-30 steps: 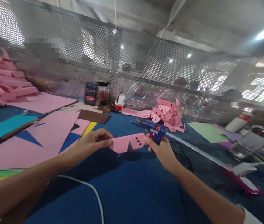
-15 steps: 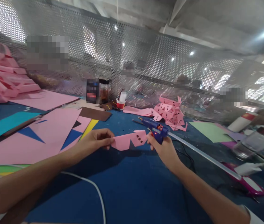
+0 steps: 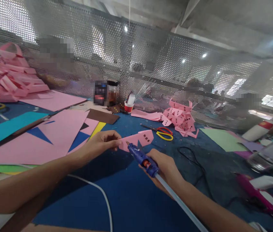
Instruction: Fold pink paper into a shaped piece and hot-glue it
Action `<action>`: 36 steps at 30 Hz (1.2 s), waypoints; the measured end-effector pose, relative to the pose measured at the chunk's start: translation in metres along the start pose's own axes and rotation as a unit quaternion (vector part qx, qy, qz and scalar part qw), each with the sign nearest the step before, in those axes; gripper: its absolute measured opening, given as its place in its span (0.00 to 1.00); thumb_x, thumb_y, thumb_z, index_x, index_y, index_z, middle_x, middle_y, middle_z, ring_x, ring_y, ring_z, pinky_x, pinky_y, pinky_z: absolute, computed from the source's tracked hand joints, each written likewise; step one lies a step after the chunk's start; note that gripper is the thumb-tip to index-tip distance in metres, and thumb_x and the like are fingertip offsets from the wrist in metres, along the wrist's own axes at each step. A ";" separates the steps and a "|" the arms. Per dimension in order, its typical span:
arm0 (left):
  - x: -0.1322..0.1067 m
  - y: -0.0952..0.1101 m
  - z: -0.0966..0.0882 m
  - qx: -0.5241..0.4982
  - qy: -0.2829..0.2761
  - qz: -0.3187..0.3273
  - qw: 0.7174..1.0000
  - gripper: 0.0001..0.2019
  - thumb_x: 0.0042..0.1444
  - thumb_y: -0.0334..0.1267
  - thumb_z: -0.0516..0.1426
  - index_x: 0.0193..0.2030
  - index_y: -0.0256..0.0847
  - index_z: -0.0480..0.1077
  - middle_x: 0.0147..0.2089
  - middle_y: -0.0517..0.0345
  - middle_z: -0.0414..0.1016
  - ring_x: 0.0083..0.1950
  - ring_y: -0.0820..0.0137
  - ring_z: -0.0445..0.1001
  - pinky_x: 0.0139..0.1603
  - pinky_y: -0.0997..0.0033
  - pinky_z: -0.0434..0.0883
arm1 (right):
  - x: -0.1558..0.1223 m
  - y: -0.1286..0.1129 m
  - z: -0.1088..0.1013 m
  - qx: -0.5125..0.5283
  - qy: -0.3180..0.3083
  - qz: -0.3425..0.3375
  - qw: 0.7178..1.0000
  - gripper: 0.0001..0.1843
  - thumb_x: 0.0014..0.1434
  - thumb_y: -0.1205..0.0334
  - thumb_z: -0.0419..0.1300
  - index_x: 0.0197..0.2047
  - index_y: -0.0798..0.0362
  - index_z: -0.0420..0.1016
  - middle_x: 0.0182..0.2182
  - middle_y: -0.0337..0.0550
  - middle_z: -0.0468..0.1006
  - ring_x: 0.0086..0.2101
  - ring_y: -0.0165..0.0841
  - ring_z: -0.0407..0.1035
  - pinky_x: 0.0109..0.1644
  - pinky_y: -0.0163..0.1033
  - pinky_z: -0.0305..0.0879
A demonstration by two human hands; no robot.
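My left hand (image 3: 100, 143) pinches the left end of a pink paper cutout (image 3: 142, 138) with small dark squares on it, holding it above the blue table (image 3: 131, 196). My right hand (image 3: 164, 167) grips a blue hot glue gun (image 3: 143, 159) with a clear glue stick trailing back along my forearm. The gun's nozzle points up and left, touching the lower edge of the pink cutout close to my left fingers.
Red-and-yellow scissors (image 3: 162, 132) lie just beyond the cutout. A heap of pink cutouts (image 3: 181, 117) sits behind them. Large pink, blue and teal sheets (image 3: 44, 138) cover the left. Jars and a red cup (image 3: 128, 106) stand by the perforated metal screen. A white cable (image 3: 102, 196) crosses near me.
My right hand let go of the cutout's right end, drew back toward me and swung the glue gun so its nozzle meets the paper. The scissors became visible.
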State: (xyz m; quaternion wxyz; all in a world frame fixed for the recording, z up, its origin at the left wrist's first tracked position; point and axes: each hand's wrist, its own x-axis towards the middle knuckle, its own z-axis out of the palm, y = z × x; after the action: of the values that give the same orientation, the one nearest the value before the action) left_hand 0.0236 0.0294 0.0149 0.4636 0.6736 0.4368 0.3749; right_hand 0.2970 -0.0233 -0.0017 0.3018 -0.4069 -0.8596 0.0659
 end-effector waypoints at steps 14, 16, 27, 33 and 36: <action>-0.003 0.006 0.002 0.007 0.004 -0.007 1.000 0.15 0.54 0.51 0.63 0.35 0.39 0.73 0.31 0.59 0.74 0.32 0.70 0.70 0.36 0.68 0.67 | 0.003 -0.008 -0.008 -0.031 -0.027 0.000 0.999 0.03 0.57 0.67 0.56 0.35 0.50 0.68 0.30 0.39 0.74 0.28 0.32 0.65 0.33 0.36 0.52; -0.003 0.007 0.002 0.006 0.001 -0.006 1.000 0.16 0.54 0.51 0.63 0.35 0.38 0.72 0.32 0.58 0.74 0.33 0.70 0.70 0.37 0.68 0.67 | 0.003 -0.007 -0.008 -0.032 -0.026 -0.001 0.999 0.04 0.56 0.68 0.56 0.35 0.50 0.67 0.30 0.38 0.74 0.28 0.32 0.65 0.33 0.36 0.52; -0.002 0.005 0.002 0.014 -0.002 0.004 1.000 0.16 0.54 0.51 0.63 0.34 0.39 0.73 0.31 0.58 0.74 0.32 0.69 0.71 0.35 0.68 0.68 | 0.003 -0.008 -0.009 -0.044 -0.024 -0.002 0.999 0.04 0.56 0.68 0.56 0.34 0.50 0.65 0.28 0.38 0.72 0.27 0.32 0.64 0.32 0.36 0.51; -0.003 0.009 0.002 0.008 -0.004 -0.003 1.000 0.16 0.53 0.52 0.63 0.34 0.39 0.73 0.31 0.59 0.74 0.32 0.70 0.71 0.36 0.68 0.68 | 0.002 -0.007 -0.007 -0.054 -0.017 -0.001 0.998 0.03 0.56 0.68 0.56 0.34 0.50 0.66 0.28 0.38 0.72 0.27 0.32 0.64 0.32 0.36 0.51; -0.003 0.009 0.002 0.006 -0.005 -0.004 1.000 0.15 0.54 0.51 0.63 0.34 0.39 0.73 0.31 0.59 0.74 0.32 0.70 0.70 0.36 0.69 0.67 | 0.002 -0.008 -0.008 -0.049 -0.018 -0.001 0.999 0.03 0.56 0.67 0.56 0.33 0.50 0.65 0.28 0.38 0.72 0.26 0.32 0.64 0.31 0.36 0.51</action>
State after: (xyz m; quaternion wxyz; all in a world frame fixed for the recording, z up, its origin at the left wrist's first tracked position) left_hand 0.0267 0.0242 0.0225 0.4632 0.6763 0.4396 0.3671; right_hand 0.2949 -0.0280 0.0088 0.2664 -0.4187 -0.8676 0.0308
